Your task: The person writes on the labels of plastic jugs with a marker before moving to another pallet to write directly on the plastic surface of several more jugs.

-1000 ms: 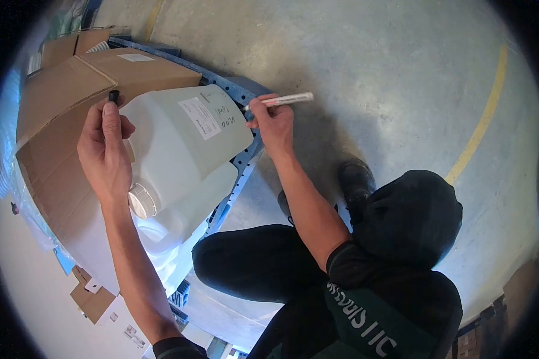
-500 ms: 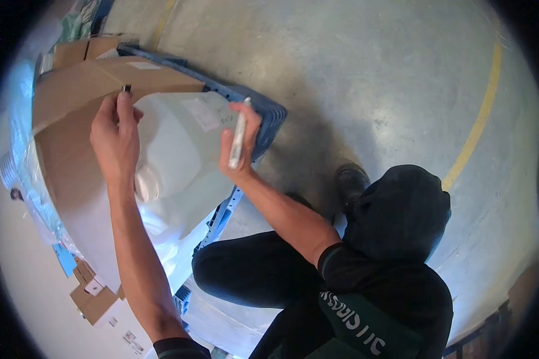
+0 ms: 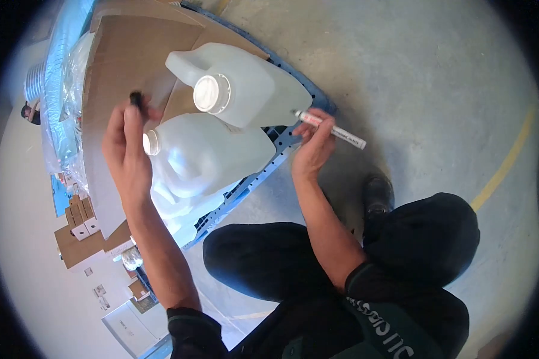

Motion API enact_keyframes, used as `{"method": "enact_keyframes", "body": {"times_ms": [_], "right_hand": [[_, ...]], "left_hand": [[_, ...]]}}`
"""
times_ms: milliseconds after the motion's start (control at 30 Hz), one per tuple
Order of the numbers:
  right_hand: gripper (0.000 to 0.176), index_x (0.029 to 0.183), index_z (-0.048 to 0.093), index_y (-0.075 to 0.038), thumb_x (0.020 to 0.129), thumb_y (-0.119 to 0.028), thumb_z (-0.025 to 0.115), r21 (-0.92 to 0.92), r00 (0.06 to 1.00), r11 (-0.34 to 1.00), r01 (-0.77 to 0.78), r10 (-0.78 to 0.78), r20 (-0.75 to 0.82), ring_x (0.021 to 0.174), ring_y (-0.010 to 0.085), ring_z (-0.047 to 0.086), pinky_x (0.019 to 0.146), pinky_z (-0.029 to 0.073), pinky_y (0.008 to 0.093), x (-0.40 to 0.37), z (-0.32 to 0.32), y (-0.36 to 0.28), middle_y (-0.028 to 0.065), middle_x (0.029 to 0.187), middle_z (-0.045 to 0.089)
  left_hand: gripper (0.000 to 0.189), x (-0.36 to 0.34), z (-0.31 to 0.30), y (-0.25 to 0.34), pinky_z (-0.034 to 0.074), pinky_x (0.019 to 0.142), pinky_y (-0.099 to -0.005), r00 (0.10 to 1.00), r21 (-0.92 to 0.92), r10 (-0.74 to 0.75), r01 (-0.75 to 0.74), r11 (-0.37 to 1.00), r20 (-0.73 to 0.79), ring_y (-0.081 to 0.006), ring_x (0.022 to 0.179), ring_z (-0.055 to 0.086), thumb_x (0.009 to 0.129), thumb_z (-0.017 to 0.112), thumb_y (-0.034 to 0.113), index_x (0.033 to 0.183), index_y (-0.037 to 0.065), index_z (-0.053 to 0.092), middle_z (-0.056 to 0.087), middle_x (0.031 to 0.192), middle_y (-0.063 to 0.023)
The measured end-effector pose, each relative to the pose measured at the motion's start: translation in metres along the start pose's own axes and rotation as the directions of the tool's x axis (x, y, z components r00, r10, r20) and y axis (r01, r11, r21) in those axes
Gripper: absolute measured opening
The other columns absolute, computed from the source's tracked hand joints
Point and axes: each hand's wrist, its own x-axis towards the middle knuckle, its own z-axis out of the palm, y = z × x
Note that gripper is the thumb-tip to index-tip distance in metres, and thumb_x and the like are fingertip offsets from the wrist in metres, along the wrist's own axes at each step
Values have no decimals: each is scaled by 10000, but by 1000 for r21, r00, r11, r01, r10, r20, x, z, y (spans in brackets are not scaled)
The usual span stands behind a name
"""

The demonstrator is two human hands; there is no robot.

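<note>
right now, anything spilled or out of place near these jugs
Nothing stands out: the two top jugs are capped, no spill shows. The marker in the right hand is uncapped, its cap in the left hand.

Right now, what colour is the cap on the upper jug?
The cap on the upper jug is white; the head view shows it clearly.

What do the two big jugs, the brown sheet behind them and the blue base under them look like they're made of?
Upper jug and lower jug: translucent whitish plastic, smooth and slightly glossy, light showing through the walls. Brown sheet: matt cardboard, probably, by its creased folds. Blue base: likely moulded plastic with regular holes; painted metal is possible.
</note>
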Motion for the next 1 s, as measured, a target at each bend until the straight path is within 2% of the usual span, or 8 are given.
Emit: {"method": "enact_keyframes", "body": {"times_ms": [133, 200, 300, 433, 533, 800, 900, 1000], "right_hand": [[411, 939, 601, 10, 991, -368, 449, -60, 930, 953, -297, 303, 208, 610, 109, 545, 581, 423, 260, -37, -13, 2, 58, 728, 585], [312, 974, 604, 19, 964, -282, 527, 57, 912, 936, -348, 324, 252, 676, 121, 603, 622, 470, 254, -44, -5, 5, 76, 815, 623], [212, 1029, 610, 27, 866, -99, 660, 195, 749, 759, -621, 502, 433, 836, 153, 647, 738, 518, 265, -42, -1, 10, 90, 927, 642], [230, 989, 633, 38, 811, -91, 698, -30, 762, 918, -396, 347, 547, 796, 109, 618, 683, 484, 244, -29, 2, 19, 72, 820, 649], [193, 930, 650, 35, 803, -100, 701, -127, 725, 905, -407, 404, 558, 741, 95, 602, 661, 468, 238, -27, 10, 14, 52, 757, 643], [141, 851, 668, 5, 811, -127, 695, -194, 735, 929, -314, 367, 570, 660, 58, 514, 608, 420, 229, -24, 11, 20, 12, 708, 597], [143, 903, 667, 0, 827, -117, 696, -255, 694, 920, -298, 392, 604, 715, 75, 567, 658, 445, 225, -22, 10, 20, 21, 748, 627], [135, 889, 667, -1, 821, -113, 700, -150, 768, 931, -334, 361, 530, 704, 72, 556, 650, 442, 225, -27, 15, 24, 18, 739, 623]], "left_hand": [[301, -37, -8, -25, 424, 809, -261, 1000, 29, 20, -19, 999, -14, -108, 821, 564, 1006, 475, 229, 1066, -31, 614, 646, 829, -62], [292, -48, 3, -37, 429, 794, -262, 1000, -29, 15, -16, 999, -22, -112, 821, 568, 1008, 477, 221, 1068, -32, 610, 644, 820, -61], [297, -64, 13, -43, 440, 757, -257, 992, 92, -121, 122, 988, -17, -113, 789, 582, 1003, 485, 241, 1054, -19, 620, 642, 777, -63], [328, -72, 21, -38, 435, 750, -273, 986, 137, -118, 134, 982, -118, -121, 784, 576, 1012, 461, 257, 1026, -32, 615, 643, 775, -67], [343, -72, 27, -31, 442, 754, -287, 984, 248, -136, 160, 955, -112, -127, 794, 586, 1005, 470, 282, 1028, -23, 623, 647, 773, -72], [309, -72, 33, -25, 459, 679, -283, 982, 349, -140, 177, 920, -129, -142, 718, 613, 985, 512, 276, 1005, -3, 644, 664, 720, -72], [368, -71, 34, -24, 453, 761, -306, 974, 333, -194, 222, 916, -115, -131, 763, 587, 994, 488, 324, 1036, -5, 646, 649, 739, -66], [322, -70, 34, -26, 456, 708, -284, 980, 338, -152, 186, 923, -126, -135, 741, 611, 982, 518, 287, 1007, -6, 648, 662, 726, -66]]}}
